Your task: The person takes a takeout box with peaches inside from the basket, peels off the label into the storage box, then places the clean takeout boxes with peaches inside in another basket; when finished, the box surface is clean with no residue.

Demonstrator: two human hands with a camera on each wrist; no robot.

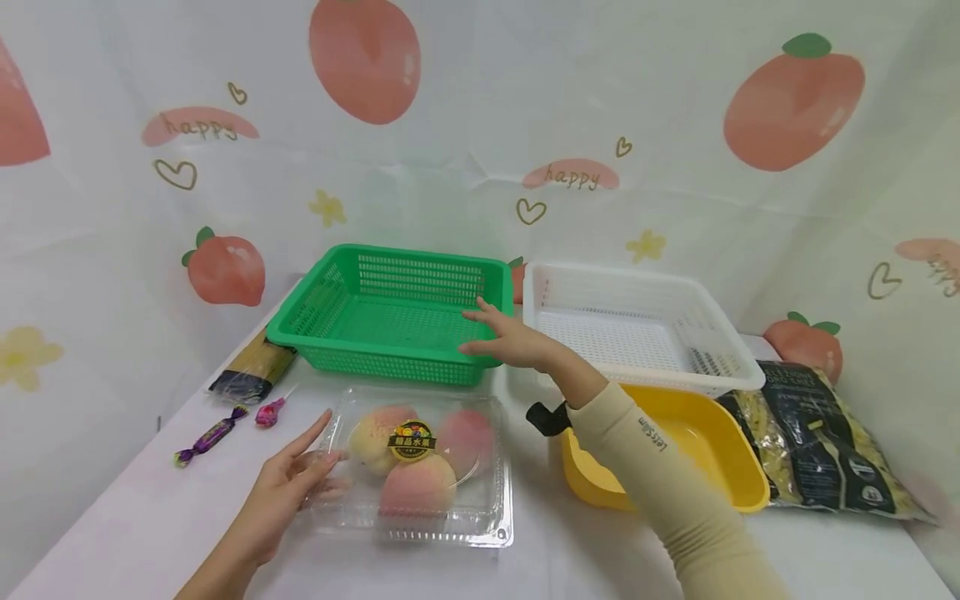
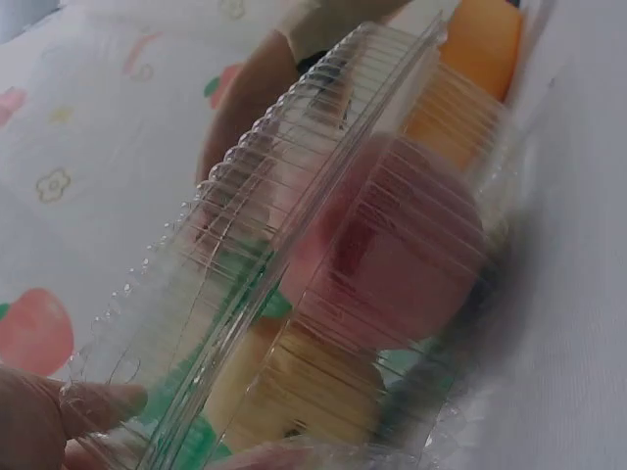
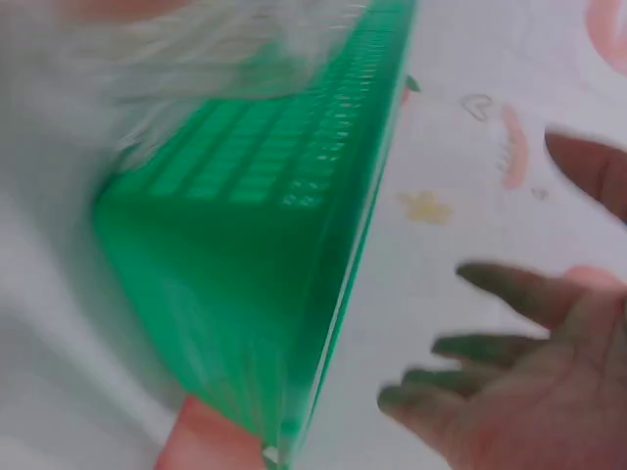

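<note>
The clear box point(image 1: 420, 467) at lower centre holds 3 peaches point(image 1: 417, 486); the left hand point(image 1: 281, 492) touches it, fingers straight. The right hand point(image 1: 510, 340), fingers spread, reaches the green basket point(image 1: 390, 312) on the white table point(image 1: 135, 517).

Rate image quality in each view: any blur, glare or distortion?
Head view: sharp, evenly lit, wide-angle bending at the edges, mild glare on the clamshell. Left wrist: clamshell too close, soft, fruit smeared through ribbed plastic. Right wrist: motion blur on the green basket; right hand dim and soft.
</note>
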